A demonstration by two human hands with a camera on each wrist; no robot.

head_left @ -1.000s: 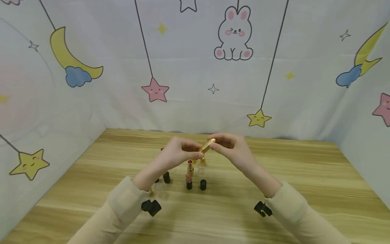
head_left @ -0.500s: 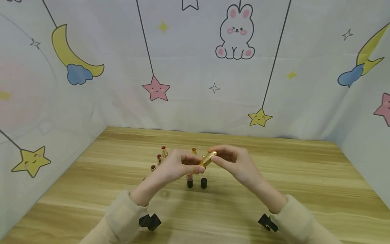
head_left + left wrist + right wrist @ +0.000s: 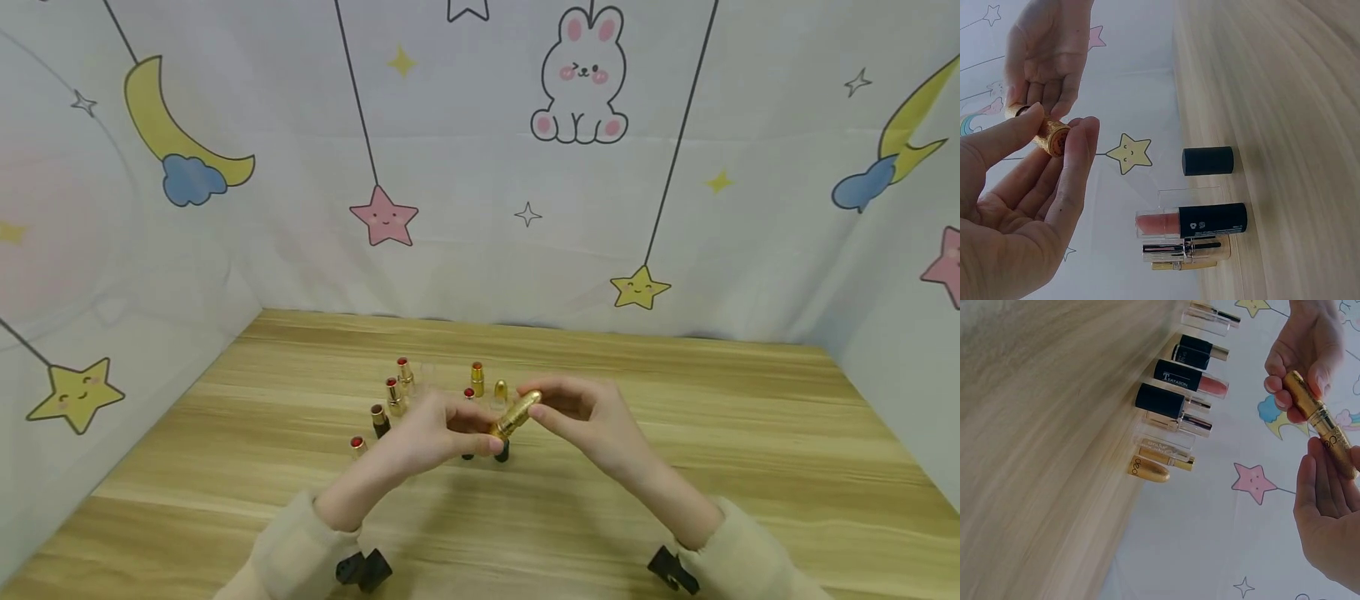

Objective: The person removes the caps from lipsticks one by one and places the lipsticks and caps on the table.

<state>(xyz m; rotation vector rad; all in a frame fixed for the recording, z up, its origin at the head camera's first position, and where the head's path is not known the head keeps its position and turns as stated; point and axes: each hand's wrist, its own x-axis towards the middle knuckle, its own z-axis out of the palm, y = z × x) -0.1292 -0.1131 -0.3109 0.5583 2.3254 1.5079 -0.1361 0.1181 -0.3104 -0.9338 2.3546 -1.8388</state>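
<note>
Above the table, both hands hold a gold lipstick [image 3: 517, 415] with a rounded cap, tilted up to the right. Thumb and fingers of my left hand [image 3: 438, 433] pinch its base. My right hand [image 3: 588, 417] grips the cap end between thumb and fingers. In the right wrist view, a band of shiny inner tube shows between the base [image 3: 1300, 390] and the cap [image 3: 1338, 450]. The left wrist view shows the round underside of the base [image 3: 1057, 142]. Behind the hands stand an uncapped gold lipstick [image 3: 477, 379] and a separate gold cap [image 3: 501, 389].
Several uncapped lipsticks, among them a red one [image 3: 392, 393] and a dark one [image 3: 380, 419], stand in a slanting row on the left. A pink lipstick in a black case [image 3: 1210, 220] stands beside a black cap [image 3: 1208, 160]. A printed curtain [image 3: 465, 275] borders the wooden table [image 3: 712, 417].
Both hands have come lower in the head view with the gold lipstick. It looks slightly longer, with the right hand a little farther from the left. The rear lipsticks have come into view.
</note>
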